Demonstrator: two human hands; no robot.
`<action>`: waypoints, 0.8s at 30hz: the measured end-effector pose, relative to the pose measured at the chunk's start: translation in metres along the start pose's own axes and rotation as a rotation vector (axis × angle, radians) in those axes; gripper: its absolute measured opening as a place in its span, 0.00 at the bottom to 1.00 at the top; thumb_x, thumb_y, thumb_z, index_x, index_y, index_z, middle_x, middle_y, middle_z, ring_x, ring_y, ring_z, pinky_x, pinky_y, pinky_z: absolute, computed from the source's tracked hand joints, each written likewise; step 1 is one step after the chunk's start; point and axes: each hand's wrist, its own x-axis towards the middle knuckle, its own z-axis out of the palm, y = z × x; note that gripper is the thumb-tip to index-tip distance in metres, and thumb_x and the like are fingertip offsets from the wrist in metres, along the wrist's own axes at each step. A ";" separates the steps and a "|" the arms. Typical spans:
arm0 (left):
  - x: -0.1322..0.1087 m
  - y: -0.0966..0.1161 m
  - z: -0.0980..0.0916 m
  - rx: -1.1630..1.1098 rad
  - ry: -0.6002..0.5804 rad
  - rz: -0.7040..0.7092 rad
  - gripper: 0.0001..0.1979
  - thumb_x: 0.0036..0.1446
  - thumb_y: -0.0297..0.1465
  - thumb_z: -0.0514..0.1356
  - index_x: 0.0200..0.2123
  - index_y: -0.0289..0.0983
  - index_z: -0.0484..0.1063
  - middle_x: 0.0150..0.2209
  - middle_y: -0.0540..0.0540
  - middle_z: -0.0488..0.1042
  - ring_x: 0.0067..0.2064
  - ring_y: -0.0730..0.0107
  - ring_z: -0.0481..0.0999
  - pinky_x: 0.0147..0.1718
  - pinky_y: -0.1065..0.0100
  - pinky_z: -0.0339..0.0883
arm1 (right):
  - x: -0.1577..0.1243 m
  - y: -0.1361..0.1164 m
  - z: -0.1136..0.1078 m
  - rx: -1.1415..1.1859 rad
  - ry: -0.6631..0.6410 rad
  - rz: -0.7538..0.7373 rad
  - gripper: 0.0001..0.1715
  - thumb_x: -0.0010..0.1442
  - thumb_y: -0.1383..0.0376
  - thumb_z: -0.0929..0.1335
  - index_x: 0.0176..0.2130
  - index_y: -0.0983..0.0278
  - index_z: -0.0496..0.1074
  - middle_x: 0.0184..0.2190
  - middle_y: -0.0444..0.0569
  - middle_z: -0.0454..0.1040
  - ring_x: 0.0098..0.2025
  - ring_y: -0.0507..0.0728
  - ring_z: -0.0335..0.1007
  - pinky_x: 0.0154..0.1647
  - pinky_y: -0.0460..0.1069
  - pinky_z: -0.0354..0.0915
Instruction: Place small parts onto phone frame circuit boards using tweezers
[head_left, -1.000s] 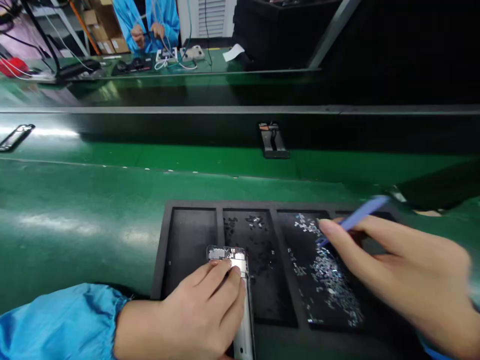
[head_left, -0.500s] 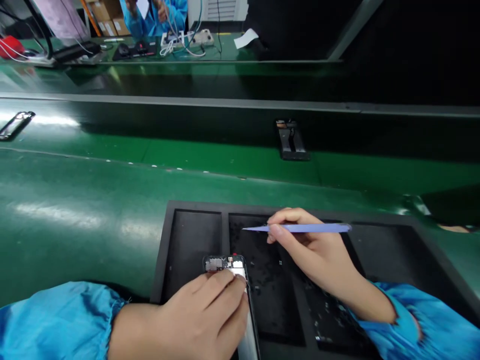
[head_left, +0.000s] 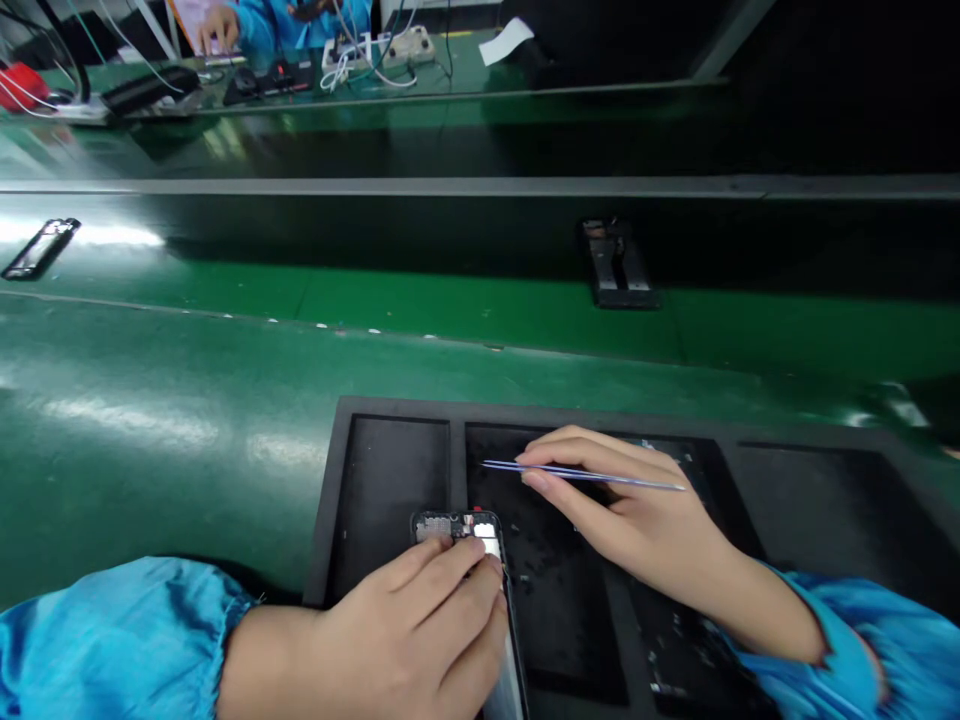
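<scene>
My left hand [head_left: 420,620] lies across an opened smartphone [head_left: 486,530], its fingers curled together over the upper part. At the phone's top end, small circuit parts and a silvery area show; much of the rest is under my hand. To the right, my right hand [head_left: 637,520] pinches a pair of slim purple-blue tweezers [head_left: 645,482] between thumb and fingers. Their tips point left, above and apart from the phone, and look slightly spread. Beneath both hands is a black compartmented tray [head_left: 397,406], with small bits scattered in its middle and right compartments.
Beyond the tray, a dark phone-like device [head_left: 621,268] sits on the green bench [head_left: 225,385]. Another opened phone [head_left: 41,248] lies far left. Across a ledge stand a power strip [head_left: 412,45] with cables and a red object [head_left: 22,88]. A co-worker's blue sleeves [head_left: 259,25] show there.
The tweezers have turned in my right hand, so both thin prongs now show edge-on. My left hand stays on the phone. The view has shifted slightly, and the co-worker's hands have moved.
</scene>
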 end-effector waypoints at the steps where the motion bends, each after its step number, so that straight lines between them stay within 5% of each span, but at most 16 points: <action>1: 0.000 0.000 0.001 -0.001 0.004 -0.002 0.30 0.73 0.48 0.50 0.52 0.27 0.78 0.53 0.33 0.78 0.57 0.47 0.77 0.61 0.52 0.71 | 0.000 0.000 0.000 0.000 -0.008 0.006 0.05 0.68 0.69 0.70 0.39 0.59 0.77 0.36 0.46 0.81 0.35 0.54 0.80 0.33 0.46 0.74; 7: 0.001 0.000 0.002 -0.005 0.023 0.011 0.29 0.74 0.47 0.50 0.51 0.27 0.78 0.53 0.32 0.78 0.57 0.46 0.77 0.60 0.52 0.71 | 0.003 -0.002 0.001 -0.005 -0.026 0.003 0.06 0.68 0.68 0.70 0.38 0.59 0.78 0.36 0.45 0.82 0.33 0.54 0.80 0.33 0.46 0.75; 14: 0.005 -0.008 -0.007 -0.031 -0.088 0.140 0.31 0.69 0.49 0.56 0.54 0.25 0.76 0.56 0.30 0.76 0.60 0.43 0.74 0.63 0.50 0.68 | 0.005 -0.003 0.002 -0.027 0.001 0.018 0.06 0.67 0.67 0.70 0.37 0.59 0.78 0.34 0.45 0.83 0.31 0.55 0.80 0.32 0.47 0.76; 24: 0.004 -0.006 0.001 -0.086 0.008 0.099 0.31 0.68 0.49 0.59 0.52 0.23 0.77 0.54 0.29 0.76 0.57 0.42 0.76 0.62 0.50 0.68 | 0.003 -0.001 0.002 -0.001 -0.056 0.028 0.07 0.69 0.64 0.69 0.38 0.59 0.79 0.36 0.47 0.83 0.35 0.57 0.81 0.34 0.49 0.76</action>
